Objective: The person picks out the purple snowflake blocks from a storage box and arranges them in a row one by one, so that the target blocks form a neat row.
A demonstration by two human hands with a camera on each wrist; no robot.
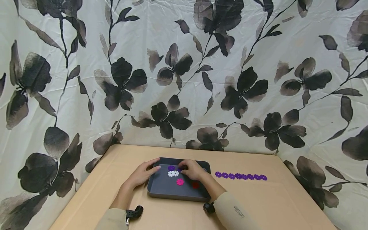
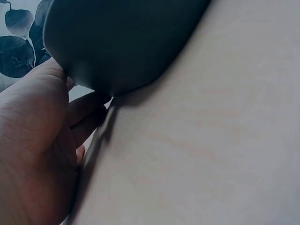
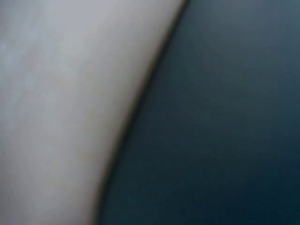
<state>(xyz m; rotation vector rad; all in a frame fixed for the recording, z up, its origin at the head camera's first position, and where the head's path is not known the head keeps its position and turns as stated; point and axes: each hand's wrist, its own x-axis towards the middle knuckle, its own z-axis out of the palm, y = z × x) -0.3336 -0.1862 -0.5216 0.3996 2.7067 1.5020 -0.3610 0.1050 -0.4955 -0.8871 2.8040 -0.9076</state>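
Observation:
A dark grey tray (image 1: 161, 188) lies on the table in the head view. My left hand (image 1: 141, 173) holds its left edge, thumb over the rim; in the left wrist view other fingers (image 2: 89, 115) reach beneath the tray (image 2: 122, 42). Inside the tray my right hand (image 1: 192, 170) pinches a purple flower-shaped disc (image 1: 179, 169), mostly hidden by the fingertips. Close by lie another purple flower disc (image 1: 171, 167), white flower discs (image 1: 173, 173) side by side, and a pink one (image 1: 180, 182). A red disc (image 1: 195, 185) is partly covered by my right wrist.
Right of the tray, several purple flower discs (image 1: 241, 176) form a joined row on the tan tabletop (image 1: 258, 201). A floral cloth (image 1: 201, 105) hangs behind the table. The right wrist view is blurred, showing the dark tray (image 3: 215, 117) beside a pale surface.

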